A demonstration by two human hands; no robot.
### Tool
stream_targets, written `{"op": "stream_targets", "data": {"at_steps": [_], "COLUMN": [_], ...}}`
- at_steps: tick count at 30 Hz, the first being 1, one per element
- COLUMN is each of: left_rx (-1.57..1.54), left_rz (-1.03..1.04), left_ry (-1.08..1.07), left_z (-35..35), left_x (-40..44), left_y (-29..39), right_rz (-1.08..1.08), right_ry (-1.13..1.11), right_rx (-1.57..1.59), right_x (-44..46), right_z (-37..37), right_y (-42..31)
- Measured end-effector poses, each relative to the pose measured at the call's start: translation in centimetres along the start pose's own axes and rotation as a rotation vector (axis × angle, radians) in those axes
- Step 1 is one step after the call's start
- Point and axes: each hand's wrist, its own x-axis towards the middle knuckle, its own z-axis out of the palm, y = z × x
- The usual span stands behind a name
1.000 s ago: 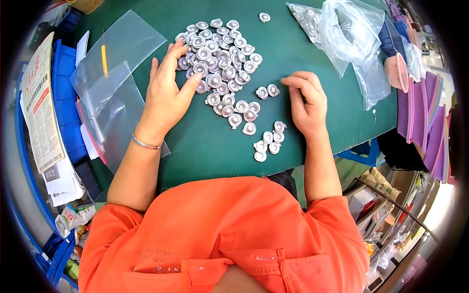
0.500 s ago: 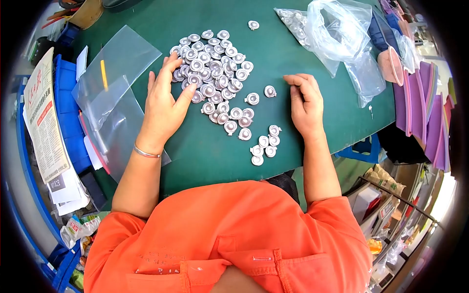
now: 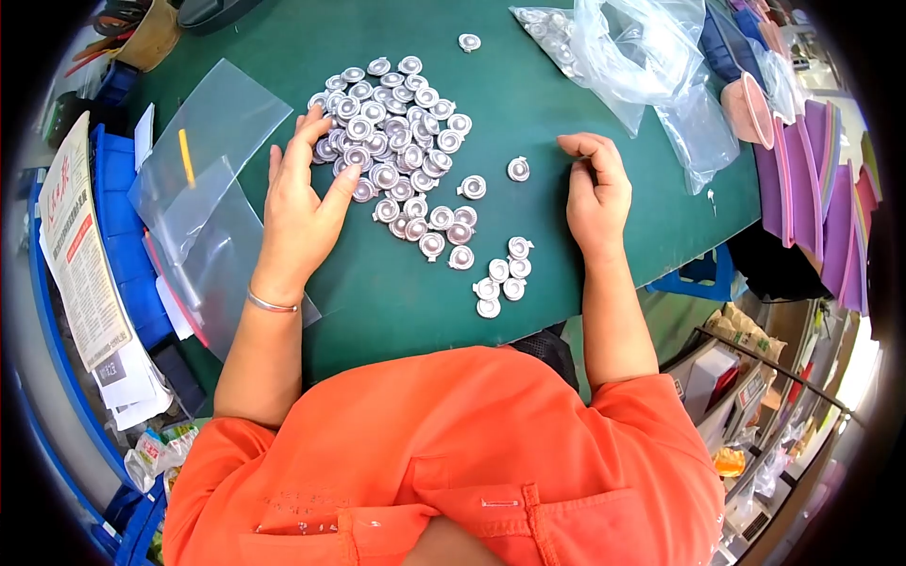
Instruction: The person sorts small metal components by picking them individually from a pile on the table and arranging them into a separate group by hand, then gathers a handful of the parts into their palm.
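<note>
Many small round silver metal parts, each with a raised centre and small side tabs, form a pile (image 3: 401, 123) on the green tabletop. My left hand (image 3: 304, 212) lies at the pile's left edge, fingers spread, with fingertips and thumb against the outer parts. My right hand (image 3: 599, 198) rests on its side to the right, index finger and thumb apart, the other fingers curled; no part shows in it. Left of its fingertips sits a single metal part (image 3: 518, 169), apart from them. A separate cluster of several metal parts (image 3: 498, 270) lies nearer my body.
Clear plastic sheets (image 3: 203, 160) with a yellow strip (image 3: 186, 158) lie left. Blue bins (image 3: 127, 226) and a newspaper (image 3: 80, 255) stand beyond. At the far right are a plastic bag of parts (image 3: 557, 38), a pink container (image 3: 746, 111) and purple foam sheets (image 3: 802, 179).
The view has shifted slightly. My right hand has moved a little right, away from the single metal part, which has turned so its tab points up. My left hand remains by the pile.
</note>
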Motion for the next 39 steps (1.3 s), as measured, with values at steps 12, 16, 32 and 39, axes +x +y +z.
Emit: {"op": "stream_targets", "data": {"at_steps": [12, 16, 32, 39], "left_rx": [0.000, 0.044, 0.014, 0.018], "left_rz": [-0.008, 0.023, -0.002, -0.008], "left_ry": [-0.027, 0.009, -0.008, 0.002], "left_z": [-0.1, -0.1, 0.1, 0.1], "left_x": [0.0, 0.0, -0.2, -0.1], "left_y": [0.2, 0.3, 0.0, 0.1], "right_rz": [-0.186, -0.185, 0.104, -0.324], "right_ry": [-0.207, -0.239, -0.082, -0.542], "right_rx": [-0.295, -0.042, 0.169, 0.042], "right_x": [0.0, -0.3, -1.6, -0.3], "right_z": [0.5, 0.8, -0.8, -1.3], "right_y": [-1.6, -1.0, -0.3, -1.6]}}
